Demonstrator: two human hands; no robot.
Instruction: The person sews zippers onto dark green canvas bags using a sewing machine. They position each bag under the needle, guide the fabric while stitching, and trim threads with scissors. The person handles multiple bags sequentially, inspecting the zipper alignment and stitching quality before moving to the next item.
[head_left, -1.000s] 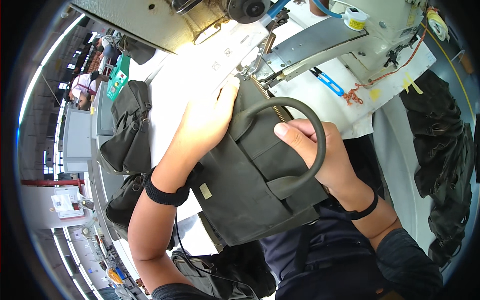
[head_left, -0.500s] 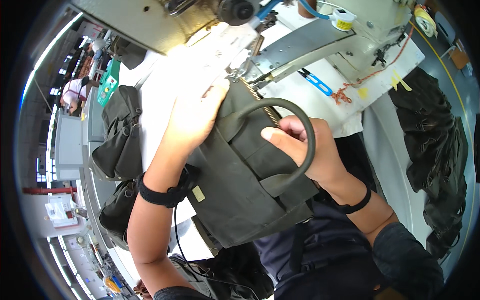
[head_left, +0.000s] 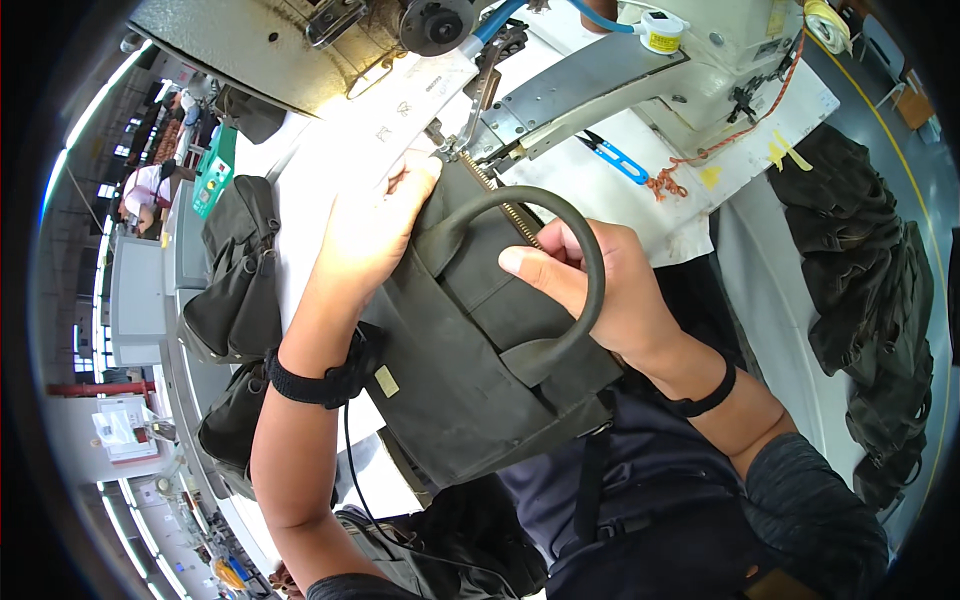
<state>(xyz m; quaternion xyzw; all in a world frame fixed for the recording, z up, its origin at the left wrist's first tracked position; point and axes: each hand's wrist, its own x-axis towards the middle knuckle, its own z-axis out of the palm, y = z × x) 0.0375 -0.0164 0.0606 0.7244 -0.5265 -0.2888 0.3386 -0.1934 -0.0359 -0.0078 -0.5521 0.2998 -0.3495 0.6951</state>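
An olive fabric bag (head_left: pixel 440 400) with an arched handle (head_left: pixel 592 290) and a brass-toothed zipper (head_left: pixel 515 215) lies under my hands, its zipper end at the presser foot (head_left: pixel 450 145) of a sewing machine. My left hand (head_left: pixel 380 225) grips the bag's edge left of the foot, fingers curled. My right hand (head_left: pixel 590 285) is closed on the bag's zipper edge, beside and partly behind the handle's arch, thumb bent inward. Blue-handled thread snips (head_left: pixel 625 167) and orange thread scraps (head_left: pixel 665 185) lie on the white worktop (head_left: pixel 660 230).
The machine body (head_left: pixel 720 70) spans the top. More dark bags (head_left: pixel 235 275) stand at left, with a green box (head_left: pixel 212 172) behind them. A heap of bags (head_left: pixel 860 320) lies at right. A co-worker (head_left: pixel 140 200) is in the left background.
Both hands and the bag appear slightly further left and higher in the view, along with the surroundings. My left fingers show more curled at the bag's edge; both hands keep their holds.
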